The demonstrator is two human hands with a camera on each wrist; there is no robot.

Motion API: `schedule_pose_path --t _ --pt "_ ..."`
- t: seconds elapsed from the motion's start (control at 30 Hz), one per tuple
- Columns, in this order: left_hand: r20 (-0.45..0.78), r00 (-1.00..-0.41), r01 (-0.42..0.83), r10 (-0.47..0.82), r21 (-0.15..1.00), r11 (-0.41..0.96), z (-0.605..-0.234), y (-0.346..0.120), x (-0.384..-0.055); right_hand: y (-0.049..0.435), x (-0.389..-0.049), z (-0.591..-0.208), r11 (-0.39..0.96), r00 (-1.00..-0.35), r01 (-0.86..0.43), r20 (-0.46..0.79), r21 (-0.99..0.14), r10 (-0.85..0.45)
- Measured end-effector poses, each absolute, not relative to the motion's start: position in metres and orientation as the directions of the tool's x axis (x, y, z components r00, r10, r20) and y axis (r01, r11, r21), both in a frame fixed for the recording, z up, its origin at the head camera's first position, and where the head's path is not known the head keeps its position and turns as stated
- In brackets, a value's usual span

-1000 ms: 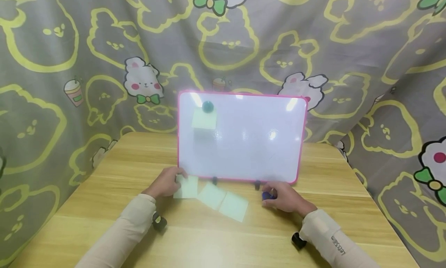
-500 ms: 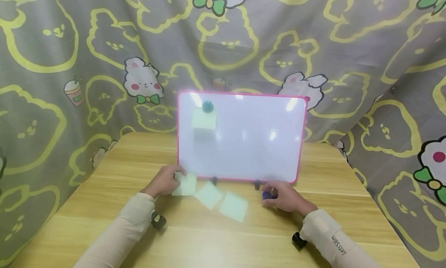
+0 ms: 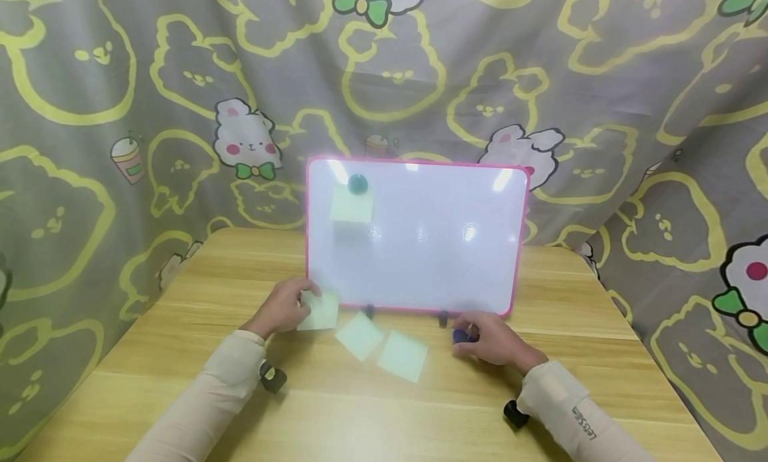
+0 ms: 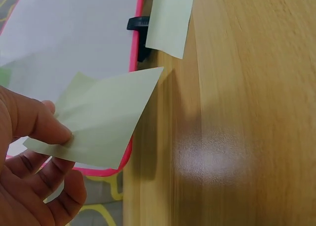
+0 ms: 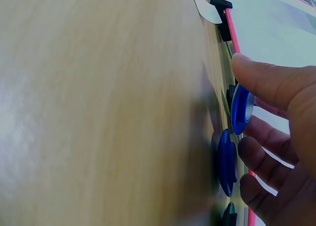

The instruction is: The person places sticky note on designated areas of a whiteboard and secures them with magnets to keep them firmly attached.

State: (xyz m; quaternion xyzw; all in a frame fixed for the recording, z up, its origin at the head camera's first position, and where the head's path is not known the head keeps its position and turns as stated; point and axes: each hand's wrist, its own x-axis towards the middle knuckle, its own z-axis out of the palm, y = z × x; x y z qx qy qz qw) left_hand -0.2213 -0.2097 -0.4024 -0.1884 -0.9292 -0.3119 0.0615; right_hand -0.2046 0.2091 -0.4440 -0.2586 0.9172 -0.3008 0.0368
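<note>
My left hand (image 3: pixel 282 307) pinches a pale green paper note (image 4: pixel 108 112) between thumb and fingers, near the whiteboard's lower left corner. In the left wrist view the note is raised and tilted. My right hand (image 3: pixel 492 340) holds a round blue magnet (image 5: pixel 239 110) between thumb and fingers by the lower right edge of the whiteboard (image 3: pixel 420 262). Just below those fingers, another blue magnet (image 5: pixel 225 161) stands on edge, with a darker one (image 5: pixel 228 216) partly cut off. On the board, a green magnet (image 3: pixel 358 184) sits at the top of a similar note (image 3: pixel 351 207).
Two more notes, a left one (image 3: pixel 360 336) and a right one (image 3: pixel 403 357), lie on the wooden table (image 3: pixel 372 415) before the board. Black feet, a left one (image 3: pixel 369 311) and a right one (image 3: pixel 443 319), support the pink-framed board. A patterned curtain (image 3: pixel 396 62) hangs behind.
My left hand has lifted its note slightly up and away from the other two. The middle note has shifted a little left, opening a gap. My right hand has barely moved.
</note>
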Motion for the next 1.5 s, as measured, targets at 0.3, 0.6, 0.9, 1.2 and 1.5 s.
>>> schedule_pose_path --t 0.3,0.6,0.9,1.2,1.5 --pt "0.261 -0.907 0.42 0.33 0.546 0.725 -0.401 -0.203 -0.221 0.208 -0.204 -0.444 0.693 -0.865 -0.456 0.096 -0.559 -0.492" --pt "0.254 -0.905 0.424 0.34 0.582 0.694 -0.395 -0.191 -0.222 0.205 -0.205 -0.441 0.668 -0.859 -0.468 0.119 -0.578 -0.498" --pt "0.269 -0.891 0.454 0.366 0.568 0.686 -0.387 -0.178 -0.222 0.203 -0.205 -0.437 0.662 -0.876 -0.423 0.093 -0.619 -0.473" --pt "0.274 -0.883 0.469 0.38 0.548 0.693 -0.388 -0.172 -0.227 0.203 -0.209 -0.435 0.645 -0.866 -0.454 0.132 -0.615 -0.483" --pt "0.323 -0.863 0.505 0.389 0.555 0.661 -0.385 -0.162 -0.23 0.202 -0.211 -0.431 0.644 -0.851 -0.492 0.168 -0.586 -0.498"
